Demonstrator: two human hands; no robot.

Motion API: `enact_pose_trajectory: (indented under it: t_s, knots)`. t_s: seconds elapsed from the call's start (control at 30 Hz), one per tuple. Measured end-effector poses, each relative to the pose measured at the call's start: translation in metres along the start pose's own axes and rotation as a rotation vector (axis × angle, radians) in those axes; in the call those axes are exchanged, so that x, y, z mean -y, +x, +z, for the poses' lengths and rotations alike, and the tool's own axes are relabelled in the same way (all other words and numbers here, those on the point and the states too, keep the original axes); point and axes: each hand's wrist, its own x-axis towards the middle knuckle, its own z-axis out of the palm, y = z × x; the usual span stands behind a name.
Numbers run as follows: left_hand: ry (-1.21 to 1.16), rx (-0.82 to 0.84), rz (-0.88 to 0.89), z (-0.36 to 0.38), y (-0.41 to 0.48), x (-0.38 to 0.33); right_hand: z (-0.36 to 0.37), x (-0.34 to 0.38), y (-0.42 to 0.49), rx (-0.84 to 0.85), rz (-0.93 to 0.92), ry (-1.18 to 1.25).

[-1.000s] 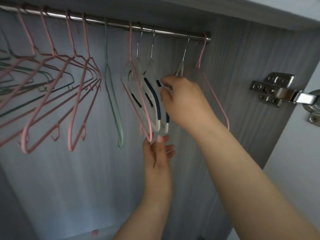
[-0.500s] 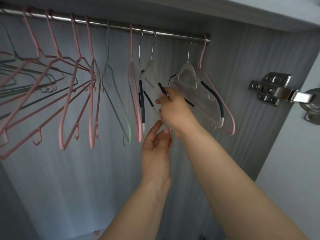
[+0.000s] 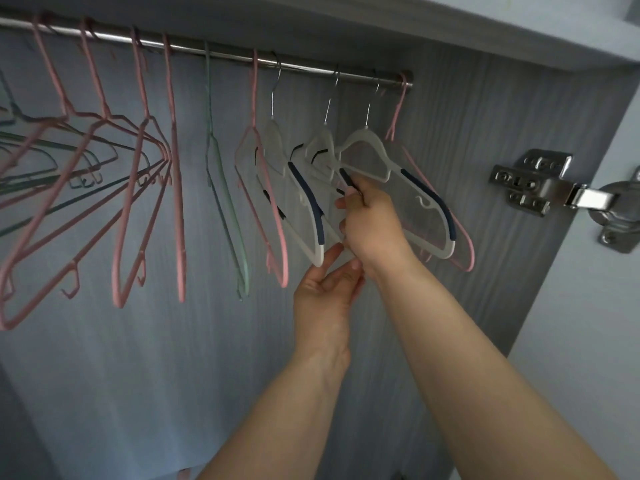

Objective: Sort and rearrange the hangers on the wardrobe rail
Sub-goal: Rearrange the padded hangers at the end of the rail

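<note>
The rail [image 3: 221,57] runs across the top and stops at the side panel [image 3: 485,133] on the right. Far left, a bunch of hangers [image 3: 141,81] crowds together on it. Right of them comes a lone hanger [image 3: 209,98], then another hanger [image 3: 255,91], then three hangers [image 3: 322,140] side by side. The last hanger [image 3: 398,105] sits at the rail's very end, behind the third. The right hand [image 3: 372,223] is up among the three, fingers [image 3: 348,203] pinching one hanger's arm. The left hand [image 3: 322,292] is just below, fingertips against the right wrist. The hinge [image 3: 533,181] is on the panel, right of everything.
</note>
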Motion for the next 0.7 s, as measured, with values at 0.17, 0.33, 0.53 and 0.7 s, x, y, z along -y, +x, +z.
enact_pose_trajectory:
  t_s: [0.17,0.33,0.53,0.7]
  knots:
    - [0.072,0.019,0.019,-0.003,-0.002,0.004,-0.009,0.005,-0.005,0.039,0.004,-0.088]
    - [0.197,-0.076,0.083,-0.016,-0.015,0.002,-0.020,0.027,-0.017,-0.165,-0.359,-0.657]
    - [0.399,-0.311,0.286,-0.033,-0.040,0.000,0.003,0.064,-0.002,0.065,-0.334,-0.748]
    - [0.643,-0.208,0.445,-0.035,-0.040,-0.024,0.029,0.053,0.010,0.191,-0.152,-0.833]
